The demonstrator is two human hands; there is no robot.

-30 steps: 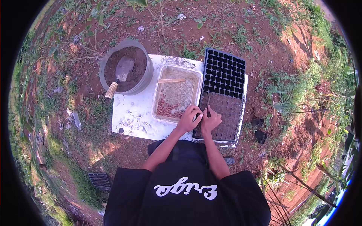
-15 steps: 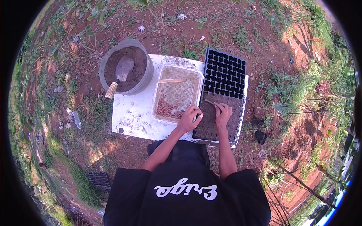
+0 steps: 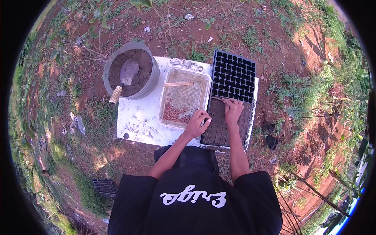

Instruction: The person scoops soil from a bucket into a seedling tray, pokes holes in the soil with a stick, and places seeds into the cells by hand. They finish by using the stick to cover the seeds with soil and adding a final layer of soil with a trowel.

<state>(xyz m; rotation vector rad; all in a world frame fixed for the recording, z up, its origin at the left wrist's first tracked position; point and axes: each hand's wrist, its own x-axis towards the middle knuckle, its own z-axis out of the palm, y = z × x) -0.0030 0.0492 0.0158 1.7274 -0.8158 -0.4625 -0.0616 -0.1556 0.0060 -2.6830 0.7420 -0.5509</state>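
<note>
A thin wooden stick (image 3: 217,98) is pinched in my right hand (image 3: 234,111), lying low over the soil-filled cells of the black seedling tray (image 3: 232,78). That tray's near half is full of dark soil, while its far cells are unfilled. My left hand (image 3: 197,123) is closed at the tray's left edge, beside the foil pan (image 3: 206,78); I cannot tell what its curled fingers hold. Reddish seeds (image 3: 172,114) are scattered in the pan's near part. Another flat wooden stick (image 3: 178,84) lies across the pan.
On the left of the white board (image 3: 135,121) stands a grey bucket (image 3: 150,84) of soil. Inside it rests a trowel (image 3: 129,70), its pale handle over the rim. Weedy ground surrounds the board, with a second dark cell tray (image 3: 104,187) at lower left.
My right hand has moved forward and slightly right with the stick, toward the boundary between the filled and unfilled cells. My left hand stays about where it was.
</note>
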